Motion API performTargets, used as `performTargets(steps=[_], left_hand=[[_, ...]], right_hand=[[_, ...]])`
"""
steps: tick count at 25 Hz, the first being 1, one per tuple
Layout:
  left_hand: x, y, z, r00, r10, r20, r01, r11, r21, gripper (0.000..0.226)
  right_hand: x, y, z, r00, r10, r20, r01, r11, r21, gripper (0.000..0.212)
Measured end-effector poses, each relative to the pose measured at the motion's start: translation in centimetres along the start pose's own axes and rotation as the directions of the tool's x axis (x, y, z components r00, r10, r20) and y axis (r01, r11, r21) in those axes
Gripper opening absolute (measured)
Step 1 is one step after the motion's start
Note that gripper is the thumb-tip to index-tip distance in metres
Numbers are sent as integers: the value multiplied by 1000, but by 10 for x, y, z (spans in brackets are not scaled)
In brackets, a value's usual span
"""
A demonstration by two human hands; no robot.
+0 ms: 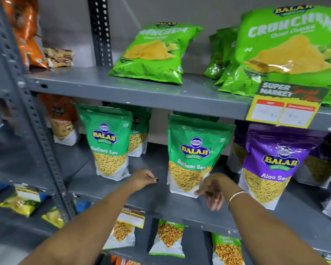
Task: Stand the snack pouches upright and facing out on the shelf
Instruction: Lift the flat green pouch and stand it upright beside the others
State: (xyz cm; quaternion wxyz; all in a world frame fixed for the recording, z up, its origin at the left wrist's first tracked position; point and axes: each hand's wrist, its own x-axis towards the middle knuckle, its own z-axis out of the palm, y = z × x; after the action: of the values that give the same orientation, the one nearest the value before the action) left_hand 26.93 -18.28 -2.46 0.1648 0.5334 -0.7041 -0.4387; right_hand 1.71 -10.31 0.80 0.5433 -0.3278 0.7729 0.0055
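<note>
Two green Ratlami Sev pouches stand upright and face out on the grey middle shelf (153, 196): one on the left (108, 142), one in the centre (194, 155). A purple Aloo Sev pouch (271, 165) stands to their right. My left hand (142, 178) hovers over the bare shelf between the two green pouches, fingers curled, holding nothing. My right hand (212, 190) is just in front of the centre pouch's lower right corner, fingers spread and blurred, empty. More pouches stand behind the front row, partly hidden.
Green Crunchem chip bags (153, 52) lie on the upper shelf, with a yellow price tag (283, 109) hanging off its edge. An orange pouch (62, 119) stands at the far left. Smaller pouches (168, 238) fill the lower shelf. A slotted steel upright (40, 131) stands on the left.
</note>
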Motion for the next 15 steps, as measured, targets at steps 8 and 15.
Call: performTargets(steps=[8,15], left_hand=[[13,-99,-146,970,-215,-113,209,976,-62,39],[41,-108,-171,995,-44,-89,26,981,-194,51]], right_hand=[[1,-157,115,922,-331,-199,326,943,-58,68],[5,-221,194,751,-476,-458,651,649,394,28]])
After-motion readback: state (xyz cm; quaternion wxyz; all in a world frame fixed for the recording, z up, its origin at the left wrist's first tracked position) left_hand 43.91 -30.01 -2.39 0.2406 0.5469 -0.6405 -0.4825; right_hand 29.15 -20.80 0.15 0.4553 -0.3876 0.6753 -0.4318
